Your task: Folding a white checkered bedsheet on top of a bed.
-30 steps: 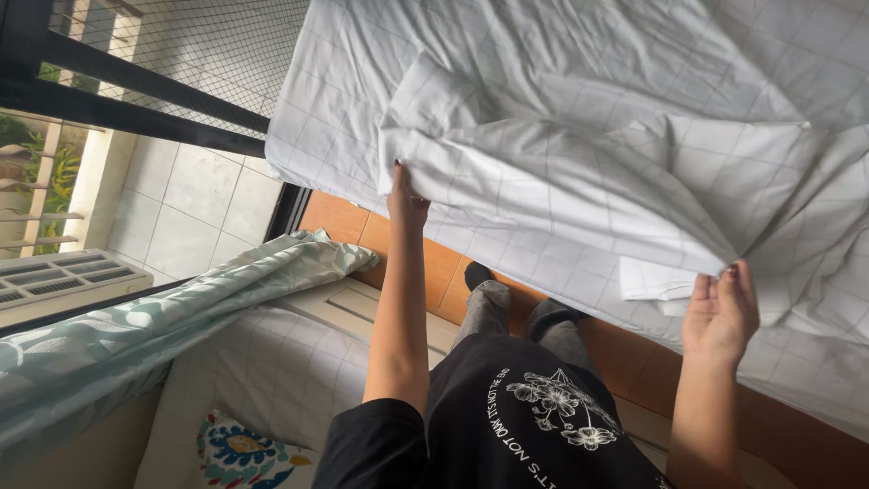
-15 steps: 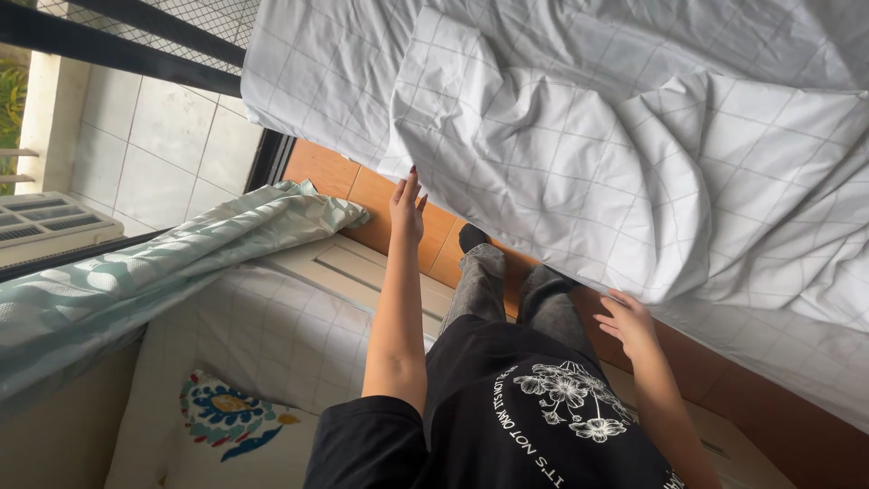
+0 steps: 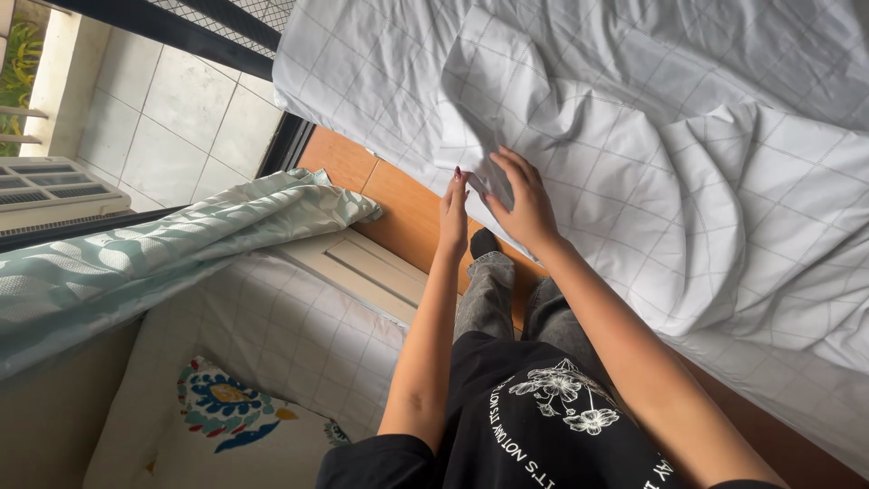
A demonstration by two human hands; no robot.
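**Both hands at the near corner of a folded white sheet on the bed**

The fingers [image 3: 503, 172] of the right hand [image 3: 523, 206] are spread and laid flat over the folded corner of the white checked sheet [image 3: 634, 154], pressing it rather than pinching it. The left hand [image 3: 453, 214] stands edge-on just beside it, fingers straight and close together, tips touching the same corner; whether they nip the cloth underneath cannot be told. The sheet lies rumpled across the bed [image 3: 362, 81], its top layer doubled over in a broad fold that runs away to the right. To do this step well, the two layers should probably be matched edge to edge at the corner before either hand lets go, then smoothed outward along the fold so the creases travel off the far side. Below the bed's edge show an orange-brown floor [image 3: 398, 213], a pale green patterned cloth [image 3: 163, 254] draped to the left, and a cushion with a blue motif [image 3: 222, 407].
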